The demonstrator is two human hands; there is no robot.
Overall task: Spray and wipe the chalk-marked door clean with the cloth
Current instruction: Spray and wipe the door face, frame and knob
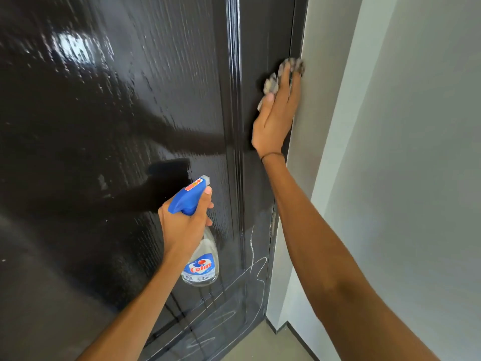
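Up at the door's (109, 152) right edge, beside the grey wall (403, 152), your right hand (276, 118) presses the cloth (272, 84) flat under straight, close-set fingers, so the whole palm bears on the strip by the frame. Your left hand (182, 225) curls round the spray bottle's (199, 259) neck, finger by the trigger, nozzle aimed at the panel (ready for the next squirt). Chalk marks (250, 272) remain lower down, so that part likely comes next.

We see a glossy dark brown door (104, 152) with white chalk scribbles (221, 308), a grey mottled cloth (272, 84), and a clear spray bottle (200, 259) with a blue head.
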